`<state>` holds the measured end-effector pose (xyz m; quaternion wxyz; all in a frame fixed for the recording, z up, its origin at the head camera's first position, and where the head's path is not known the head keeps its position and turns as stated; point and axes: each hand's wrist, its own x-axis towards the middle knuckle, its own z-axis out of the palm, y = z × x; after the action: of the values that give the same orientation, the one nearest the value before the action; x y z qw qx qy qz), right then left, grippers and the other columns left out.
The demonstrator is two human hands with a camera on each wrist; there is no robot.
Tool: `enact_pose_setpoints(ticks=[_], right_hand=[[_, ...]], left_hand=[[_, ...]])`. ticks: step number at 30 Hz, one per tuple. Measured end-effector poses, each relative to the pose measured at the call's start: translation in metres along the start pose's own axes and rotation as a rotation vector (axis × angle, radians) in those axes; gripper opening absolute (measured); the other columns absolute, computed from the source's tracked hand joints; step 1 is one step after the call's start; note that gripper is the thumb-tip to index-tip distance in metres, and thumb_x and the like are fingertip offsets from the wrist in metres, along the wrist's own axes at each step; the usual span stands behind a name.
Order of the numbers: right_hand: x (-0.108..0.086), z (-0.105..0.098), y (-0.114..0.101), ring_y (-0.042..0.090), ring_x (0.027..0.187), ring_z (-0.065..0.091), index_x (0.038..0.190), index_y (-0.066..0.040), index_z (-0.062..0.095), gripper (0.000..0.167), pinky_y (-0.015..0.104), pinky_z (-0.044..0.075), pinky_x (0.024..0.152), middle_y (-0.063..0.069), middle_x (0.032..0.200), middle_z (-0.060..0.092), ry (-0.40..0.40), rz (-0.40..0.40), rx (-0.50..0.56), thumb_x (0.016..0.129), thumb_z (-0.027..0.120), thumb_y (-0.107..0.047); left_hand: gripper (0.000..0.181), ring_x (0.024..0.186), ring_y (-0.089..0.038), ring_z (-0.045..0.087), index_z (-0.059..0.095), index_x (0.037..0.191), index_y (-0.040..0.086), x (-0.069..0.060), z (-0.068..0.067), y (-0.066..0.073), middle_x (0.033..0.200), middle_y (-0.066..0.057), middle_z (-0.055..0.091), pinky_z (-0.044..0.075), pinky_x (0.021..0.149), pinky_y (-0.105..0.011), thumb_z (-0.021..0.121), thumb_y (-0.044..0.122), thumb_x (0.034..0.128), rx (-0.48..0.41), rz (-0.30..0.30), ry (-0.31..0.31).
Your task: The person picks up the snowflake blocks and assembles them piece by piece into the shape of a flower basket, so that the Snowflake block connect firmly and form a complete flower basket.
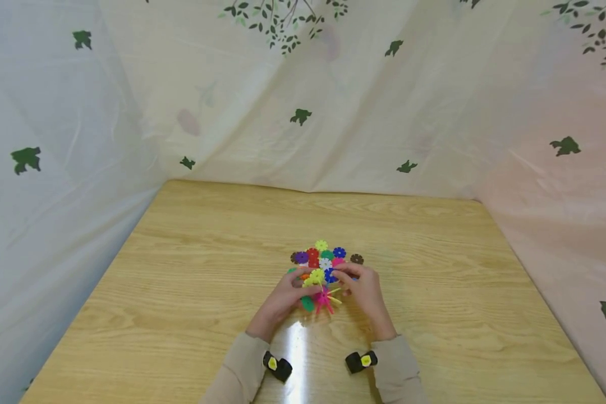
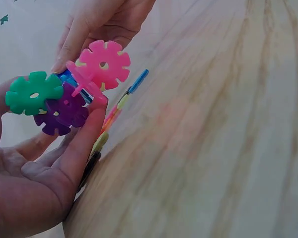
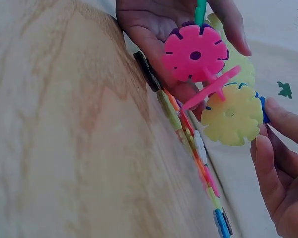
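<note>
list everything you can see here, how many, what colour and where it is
table: 1, light wood-grain, under the discs
cloth: panel count unclear, pale, hanging along the table's far edge and sides
leafy prints: 2, dark green, cloth's top middle and top right
small patches: several, dark green, scattered over the cloth
loose notched discs: at least ten, overlapping, mixed colours including red, purple, white and brown, just beyond the hands
joined notched discs: 1 cluster, pink, yellow, green, purple and blue, between the hands
wrist devices: 2, black with yellow, one at each wrist
sleeves: 2, beige, on the forearms
left hand: 1, bare, gripping the cluster
right hand: 1, bare, pinching the cluster's edge
</note>
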<state>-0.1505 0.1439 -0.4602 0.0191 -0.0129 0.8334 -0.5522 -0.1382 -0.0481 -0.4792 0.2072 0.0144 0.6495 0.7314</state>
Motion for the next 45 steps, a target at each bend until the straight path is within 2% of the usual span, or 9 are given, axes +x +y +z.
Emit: enact_pose_setpoints(ticks=[6, 10, 15, 21, 24, 27, 33, 41, 45], right_hand=[[0.003, -0.007, 0.005, 0.015, 0.075, 0.063, 0.111, -0.006, 0.071, 0.021, 0.022, 0.057, 0.052, 0.015, 0.095, 0.07, 0.035, -0.008, -0.046, 0.093, 0.064, -0.014], [0.008, -0.014, 0.012, 0.023, 0.08, 0.065, 0.109, -0.002, 0.071, 0.022, 0.02, 0.055, 0.058, 0.016, 0.095, 0.071, 0.104, -0.042, -0.231, 0.089, 0.068, -0.01], [0.011, -0.024, 0.018, 0.025, 0.083, 0.062, 0.103, 0.004, 0.068, 0.024, 0.033, 0.054, 0.072, 0.016, 0.091, 0.068, 0.092, -0.004, -0.435, 0.084, 0.073, -0.011], [0.008, -0.03, 0.02, 0.026, 0.082, 0.059, 0.098, 0.003, 0.064, 0.024, 0.039, 0.052, 0.072, 0.016, 0.091, 0.065, 0.052, 0.013, -0.502, 0.084, 0.075, -0.014], [0.008, -0.027, 0.018, 0.021, 0.077, 0.062, 0.096, -0.002, 0.064, 0.021, 0.029, 0.05, 0.066, 0.013, 0.09, 0.069, 0.046, 0.022, -0.46, 0.084, 0.075, -0.015], [0.007, -0.021, 0.012, 0.015, 0.068, 0.065, 0.098, -0.003, 0.066, 0.019, 0.022, 0.051, 0.056, 0.013, 0.089, 0.072, 0.047, 0.048, -0.289, 0.085, 0.074, -0.015], [0.001, -0.009, -0.003, 0.017, 0.06, 0.067, 0.104, -0.002, 0.069, 0.02, 0.025, 0.058, 0.048, 0.018, 0.088, 0.073, 0.063, 0.048, 0.019, 0.087, 0.072, -0.011], [-0.002, -0.003, -0.007, 0.018, 0.062, 0.069, 0.104, -0.004, 0.069, 0.017, 0.027, 0.058, 0.048, 0.017, 0.088, 0.071, 0.02, 0.028, -0.024, 0.088, 0.07, -0.007], [-0.003, -0.001, -0.007, 0.016, 0.062, 0.067, 0.1, -0.004, 0.069, 0.012, 0.026, 0.058, 0.049, 0.015, 0.084, 0.071, 0.009, 0.016, -0.05, 0.088, 0.069, -0.007]], left_hand=[[0.065, 0.058, -0.002, 0.058, 0.04, 0.14, -0.006, -0.002, -0.002, 0.0, 0.074, 0.005, 0.059, 0.05, 0.052, -0.013, 0.07, 0.014, 0.0871, -0.023, 0.044, -0.02], [0.069, 0.059, 0.0, 0.057, 0.038, 0.141, -0.008, -0.003, -0.005, -0.001, 0.074, 0.007, 0.059, 0.05, 0.052, -0.011, 0.071, 0.018, 0.0873, -0.013, 0.086, -0.02], [0.065, 0.058, 0.001, 0.054, 0.036, 0.144, -0.007, 0.0, -0.006, 0.001, 0.075, 0.006, 0.057, 0.047, 0.051, -0.011, 0.067, 0.012, 0.0895, 0.003, 0.047, 0.022], [0.052, 0.059, 0.0, 0.059, 0.042, 0.137, -0.01, 0.003, -0.006, 0.002, 0.074, 0.006, 0.061, 0.051, 0.053, -0.011, 0.062, 0.006, 0.0917, -0.033, 0.041, 0.009], [0.048, 0.06, 0.0, 0.06, 0.045, 0.134, -0.011, 0.002, -0.006, 0.002, 0.075, 0.006, 0.062, 0.052, 0.054, -0.012, 0.061, 0.005, 0.0917, -0.048, 0.045, 0.0], [0.042, 0.059, -0.001, 0.06, 0.049, 0.127, -0.012, 0.001, -0.006, 0.003, 0.074, 0.007, 0.063, 0.052, 0.054, -0.012, 0.061, 0.007, 0.0921, -0.043, 0.041, -0.004], [0.036, 0.066, 0.0, 0.06, 0.054, 0.121, -0.014, 0.002, -0.006, 0.003, 0.078, 0.007, 0.063, 0.052, 0.061, -0.012, 0.061, 0.007, 0.0922, -0.029, 0.052, 0.018], [0.045, 0.075, -0.001, 0.06, 0.052, 0.127, -0.012, 0.002, -0.005, 0.001, 0.091, 0.001, 0.063, 0.054, 0.069, -0.014, 0.065, 0.009, 0.0893, -0.003, 0.043, 0.061], [0.054, 0.058, -0.001, 0.052, 0.05, 0.133, -0.008, 0.002, -0.005, -0.001, 0.071, 0.007, 0.056, 0.046, 0.055, -0.012, 0.07, 0.009, 0.0854, 0.043, 0.025, 0.092]])
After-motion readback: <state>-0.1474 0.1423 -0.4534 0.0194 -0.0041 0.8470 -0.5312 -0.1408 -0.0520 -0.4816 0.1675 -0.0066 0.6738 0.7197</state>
